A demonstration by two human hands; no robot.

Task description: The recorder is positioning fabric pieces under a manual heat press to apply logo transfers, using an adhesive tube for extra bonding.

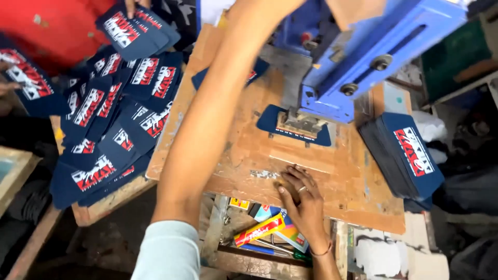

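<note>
My right hand [302,199] rests flat, fingers spread, on the front edge of a worn wooden board [332,176]; it holds nothing. My left arm [207,119], in a pale blue sleeve, reaches up across the board to the top of the picture, where its hand is cut off beside a blue press [363,57]. Under the press head lies a navy fabric piece [268,120]. A neat stack of navy pieces with red and white print [407,153] sits at the board's right edge.
A loose pile of printed navy pieces [114,124] covers the bench on the left. Another person in red holds some of them [136,28] at the top left. Under the board, a shelf holds a yellow and red box [259,229] and tools.
</note>
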